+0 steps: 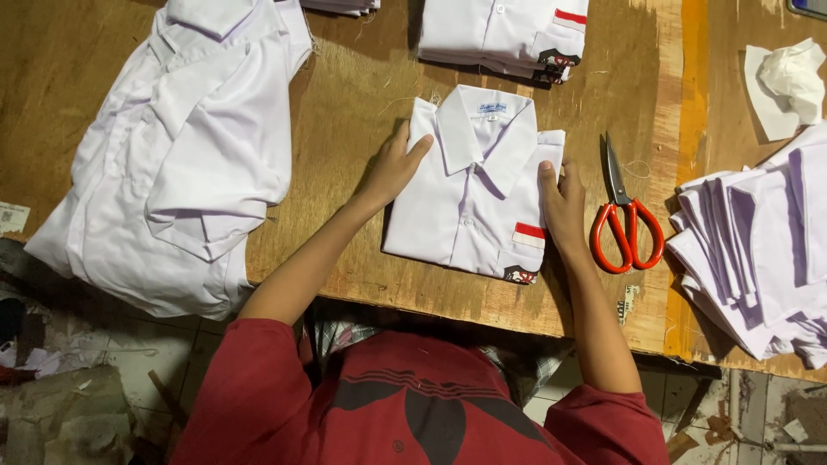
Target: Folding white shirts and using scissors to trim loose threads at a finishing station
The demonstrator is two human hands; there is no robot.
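A view from above of a wooden tabletop where a person in a red top works with two bare hands. A folded white shirt, collar up and with a small red stripe on its pocket, lies near the middle of the tabletop's near edge. The left hand rests flat with fingers spread against the shirt's left side; the right hand presses open against its right side, gripping nothing. Just right of that hand lie red-handled scissors, blades pointing to the far edge. A heap of unfolded white shirts fills the left end. Another folded shirt stack sits at the far edge. At the right end lies a fanned pile of white pieces, perhaps cut cloth.
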